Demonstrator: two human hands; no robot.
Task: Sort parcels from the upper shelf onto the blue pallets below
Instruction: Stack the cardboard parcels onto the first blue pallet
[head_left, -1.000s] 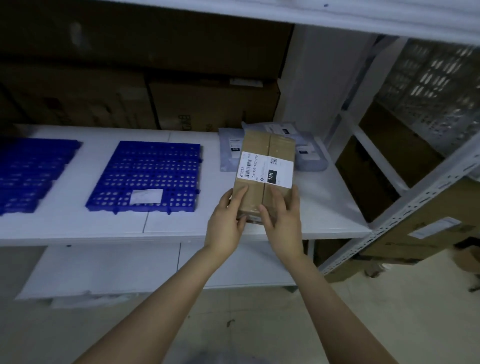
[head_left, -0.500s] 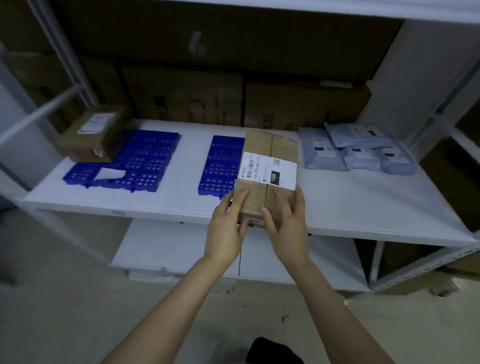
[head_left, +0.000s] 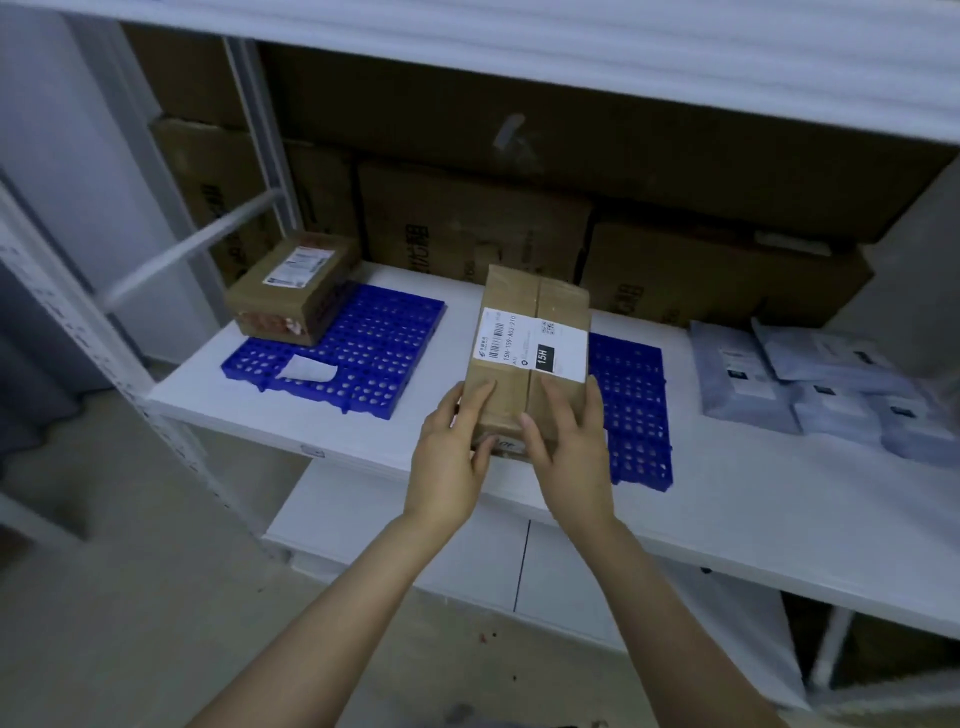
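We've shifted box left, now over left edge of pallet; L hand & R hand both grip box near end.

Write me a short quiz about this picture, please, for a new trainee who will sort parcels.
1. True or false: the left blue pallet already carries a brown box.
2. What holds the labelled parcel? A) the left hand alone; B) the right hand alone; C) both.
3. Fill in: the grey mailer bags lie to the ___ of the right blue pallet.

Key: 1 true; 2 C; 3 right.
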